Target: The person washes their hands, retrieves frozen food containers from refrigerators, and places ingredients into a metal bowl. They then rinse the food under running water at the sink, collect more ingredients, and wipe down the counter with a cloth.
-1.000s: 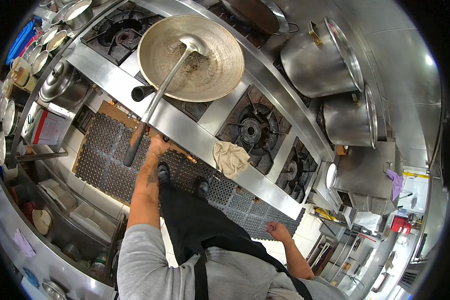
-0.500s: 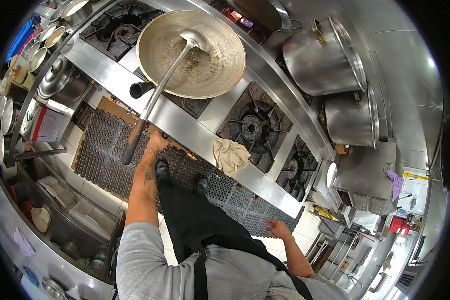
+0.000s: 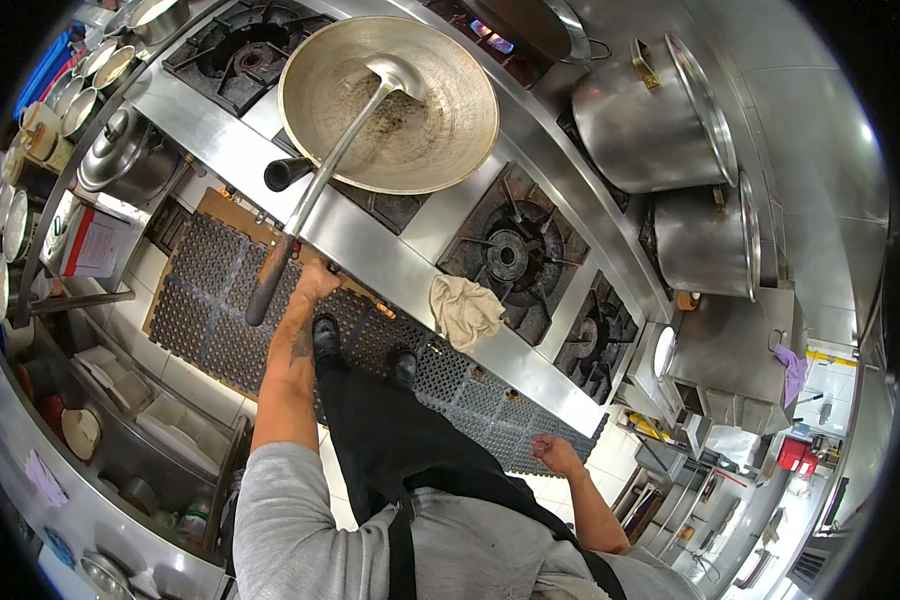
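My left hand reaches to the front of the steel stove, its fingers closed at a dark stove knob just below the edge; part of the grip is hidden. Above it, a large wok sits on a burner, its dark handle pointing toward me. A long-handled ladle rests with its bowl in the wok and its wooden grip jutting past the stove edge, close to my left hand. My right hand hangs low beside my apron, fingers loosely bent and apart, holding nothing visible.
A beige cloth lies on the stove edge beside a burner. Two big stockpots stand along the back. A flame burns under another pan. Rubber mats cover the floor; sauce containers line the left.
The view has shifted very slightly, so the wok and ladle appear a little higher and to the right. Both hands stay in nearly the same place.
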Tool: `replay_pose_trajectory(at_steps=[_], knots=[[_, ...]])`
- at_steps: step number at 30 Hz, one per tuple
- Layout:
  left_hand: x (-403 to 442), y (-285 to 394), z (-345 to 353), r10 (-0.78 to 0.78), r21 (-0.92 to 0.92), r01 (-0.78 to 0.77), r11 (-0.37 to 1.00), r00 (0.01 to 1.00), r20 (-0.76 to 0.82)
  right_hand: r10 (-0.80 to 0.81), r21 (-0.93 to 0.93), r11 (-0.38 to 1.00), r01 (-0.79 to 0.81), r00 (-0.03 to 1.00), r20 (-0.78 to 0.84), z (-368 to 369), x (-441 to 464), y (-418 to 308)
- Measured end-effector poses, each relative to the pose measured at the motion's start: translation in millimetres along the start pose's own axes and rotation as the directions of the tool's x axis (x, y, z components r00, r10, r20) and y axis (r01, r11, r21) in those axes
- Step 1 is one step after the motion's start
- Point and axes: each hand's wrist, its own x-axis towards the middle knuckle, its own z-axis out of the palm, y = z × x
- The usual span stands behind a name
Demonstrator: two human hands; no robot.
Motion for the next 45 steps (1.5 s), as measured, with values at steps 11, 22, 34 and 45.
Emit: replay_pose_trajectory(at_steps=[11,22,34,45], knots=[[-6.1,18.9,-14.2,-0.036,-0.022,0.038,0.999,0.998,0.054,-0.012,0.011,1.0,0.012,1.0,-0.012,6.2,1.9,-2.2],[-71.1,30.8,-42.3,-0.1,-0.382,0.07,0.922,0.993,-0.06,-0.363,-0.329,0.907,0.263,0.886,-0.29,-12.7,15.6,-131.5],[-271.2,-145.6,41.1,-0.729,-0.621,0.548,0.56,0.683,-0.055,-0.665,-0.588,0.687,0.428,0.697,-0.268,-37.1,106.3,-329.5],[-538.5,-3.8,53.7,-0.985,-0.595,0.792,0.135,0.173,0.006,-0.824,-0.631,0.173,0.756,0.462,0.327,-14.6,-14.6,-418.3]])
